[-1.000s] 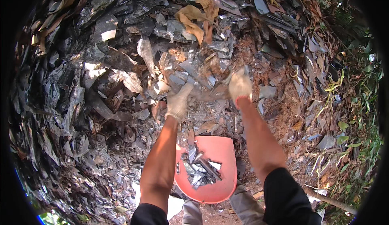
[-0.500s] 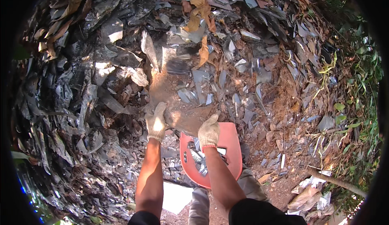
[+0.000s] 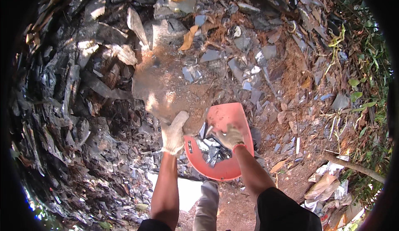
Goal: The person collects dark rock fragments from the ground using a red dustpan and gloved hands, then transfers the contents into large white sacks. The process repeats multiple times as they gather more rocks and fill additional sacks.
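Observation:
My left hand (image 3: 173,134), in a pale knitted work glove, grips the near edge of a broad, dusty brown slab (image 3: 168,102), thumb on top and fingers mostly hidden. The slab's right corner reaches the left rim of a red plastic scoop (image 3: 222,113). Inside the scoop lie several shiny grey and white shards (image 3: 214,154). Over the scoop's hollow is my right hand (image 3: 231,138), gloved alike with a red cuff edge. Its fingers look spread and slightly blurred, nearest to the shards; I see nothing clearly held.
Dark flat broken pieces (image 3: 62,89) heap up on the left and far side. A white sheet (image 3: 189,193) lies beside my leg. To the right are a stick (image 3: 357,169), crumpled wrappers (image 3: 326,187) and green plants (image 3: 370,89).
My right hand has let go of the slab and moved right, over the scoop. My left hand has shifted right, still on the slab. The view has shifted too, and the scoop looks turned.

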Available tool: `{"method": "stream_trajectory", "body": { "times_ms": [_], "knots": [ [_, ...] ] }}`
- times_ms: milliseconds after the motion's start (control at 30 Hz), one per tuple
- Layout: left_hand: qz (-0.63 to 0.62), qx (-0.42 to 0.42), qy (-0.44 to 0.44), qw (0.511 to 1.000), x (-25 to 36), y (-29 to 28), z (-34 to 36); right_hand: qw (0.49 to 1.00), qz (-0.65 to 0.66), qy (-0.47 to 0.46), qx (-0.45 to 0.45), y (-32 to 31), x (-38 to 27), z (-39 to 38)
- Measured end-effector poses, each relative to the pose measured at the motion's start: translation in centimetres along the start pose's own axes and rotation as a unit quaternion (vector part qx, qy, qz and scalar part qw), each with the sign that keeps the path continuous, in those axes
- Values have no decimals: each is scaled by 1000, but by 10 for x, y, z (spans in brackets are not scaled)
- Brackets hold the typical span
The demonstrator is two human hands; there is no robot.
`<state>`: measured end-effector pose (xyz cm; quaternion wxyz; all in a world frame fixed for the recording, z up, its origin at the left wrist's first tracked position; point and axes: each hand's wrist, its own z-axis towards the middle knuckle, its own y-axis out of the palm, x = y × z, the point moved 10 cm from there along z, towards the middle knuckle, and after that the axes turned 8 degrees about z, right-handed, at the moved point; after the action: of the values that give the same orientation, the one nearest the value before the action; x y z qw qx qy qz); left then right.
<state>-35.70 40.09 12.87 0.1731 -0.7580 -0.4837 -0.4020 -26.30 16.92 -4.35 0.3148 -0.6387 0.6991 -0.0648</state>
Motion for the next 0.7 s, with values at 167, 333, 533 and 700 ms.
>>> {"method": "stream_trajectory", "body": {
  "times_ms": [167,333,533,700],
  "knots": [
    [60,55,29,996,-70,-60,-87,954,-277,-111,29,114,44,-8],
    [98,40,-39,994,-153,-91,-148,958,-239,-154,43,118,104,49],
    [16,29,-107,994,-166,-121,-176,875,397,176,-214,57,72,-93],
    [31,11,-142,989,-226,-135,-152,921,383,48,-58,-47,92,-157]
  ]
}}
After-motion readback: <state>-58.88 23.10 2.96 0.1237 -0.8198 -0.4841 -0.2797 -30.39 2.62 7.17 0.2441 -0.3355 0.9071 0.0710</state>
